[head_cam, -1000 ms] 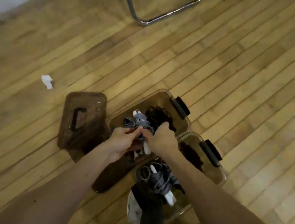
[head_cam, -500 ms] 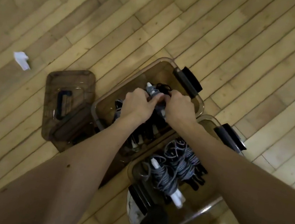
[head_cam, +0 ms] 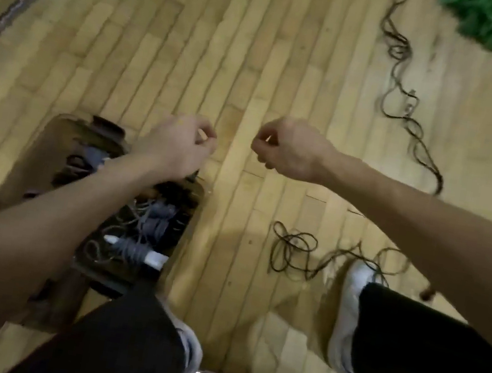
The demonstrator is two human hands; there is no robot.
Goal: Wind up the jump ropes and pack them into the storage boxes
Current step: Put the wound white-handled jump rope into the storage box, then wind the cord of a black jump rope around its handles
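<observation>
Wound ropes (head_cam: 150, 224) were stowed in the storage box (head_cam: 49, 147), lower left; left hand (head_cam: 180, 142) and right hand (head_cam: 290, 149) were held empty, fingers curled; pickup of the loose rope (head_cam: 292, 249), lower right, was judged next.

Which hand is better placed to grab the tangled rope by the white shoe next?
Probably the right hand: the tangled rope lies on its side of the floor, while the left hand is over by the box.
</observation>
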